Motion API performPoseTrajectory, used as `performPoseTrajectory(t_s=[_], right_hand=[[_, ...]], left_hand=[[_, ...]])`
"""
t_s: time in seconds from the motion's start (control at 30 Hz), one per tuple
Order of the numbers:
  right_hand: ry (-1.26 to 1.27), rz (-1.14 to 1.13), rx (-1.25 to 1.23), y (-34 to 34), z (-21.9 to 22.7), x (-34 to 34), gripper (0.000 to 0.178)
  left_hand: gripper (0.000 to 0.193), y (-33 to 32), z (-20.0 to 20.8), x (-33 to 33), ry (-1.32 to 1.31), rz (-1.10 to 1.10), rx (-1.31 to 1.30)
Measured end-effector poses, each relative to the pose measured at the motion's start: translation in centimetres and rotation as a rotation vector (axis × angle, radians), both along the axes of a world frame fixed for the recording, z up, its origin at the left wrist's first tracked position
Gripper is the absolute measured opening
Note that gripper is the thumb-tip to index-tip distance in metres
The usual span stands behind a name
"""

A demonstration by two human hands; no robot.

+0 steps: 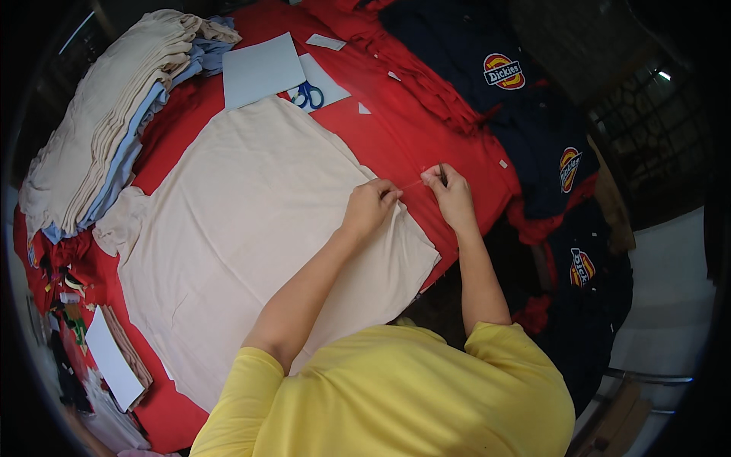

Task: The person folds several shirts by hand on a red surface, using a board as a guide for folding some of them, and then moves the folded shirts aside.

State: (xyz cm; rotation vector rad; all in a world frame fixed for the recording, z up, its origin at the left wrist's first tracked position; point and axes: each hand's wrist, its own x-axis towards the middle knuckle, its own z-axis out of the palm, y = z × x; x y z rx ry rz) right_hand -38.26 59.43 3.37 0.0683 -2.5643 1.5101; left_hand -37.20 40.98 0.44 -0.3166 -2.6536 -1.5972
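Note:
A cream T-shirt [236,198] lies spread flat in front of me, a sleeve sticking out at its left. My left hand [371,207] is closed in a pinch at the shirt's right edge. A thin pale thread [412,184] runs from there toward my right hand [454,199]. That hand is raised just right of the shirt, its fingers closed round a small, dark, slim tool [442,174]; most of the tool is hidden, so its exact kind does not show.
Red cloth [358,133] covers the table. Blue-handled scissors [308,95] lie beside white sheets [263,70] beyond the shirt. Folded cream and light-blue garments [114,99] are piled at far left. Navy garments with round patches [457,38] lie along the right. A white card [114,358] rests at lower left.

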Motion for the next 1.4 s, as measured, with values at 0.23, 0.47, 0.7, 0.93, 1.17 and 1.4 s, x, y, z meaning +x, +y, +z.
performPoseTrajectory(t_s=[0.23,0.47,0.7,0.93,1.17,1.4], right_hand=[[-0.286,0.227,0.000,-0.9,-1.3,1.6,0.020],[-0.304,0.276,0.041,-2.7,-0.9,1.5,0.019],[-0.197,0.185,0.033,0.0,-2.2,2.2,0.019],[-0.096,0.220,0.141,-2.4,-2.3,2.6,0.021],[-0.180,0.161,0.071,-3.0,-0.9,2.6,0.025],[-0.320,0.256,0.460,3.0,-1.7,8.3,0.031]], left_hand=[[0.023,-1.1,-0.6,-1.1,-0.283,0.075,0.289],[0.025,-0.9,-0.5,-1.0,-0.254,0.069,0.203],[0.027,-1.6,0.8,-0.2,-0.307,0.117,0.243],[0.028,-1.4,1.1,0.2,-0.265,0.125,0.202],[0.026,-1.3,1.4,0.4,-0.313,0.150,0.373],[0.021,-2.7,-0.3,0.4,0.125,0.258,-0.183]])
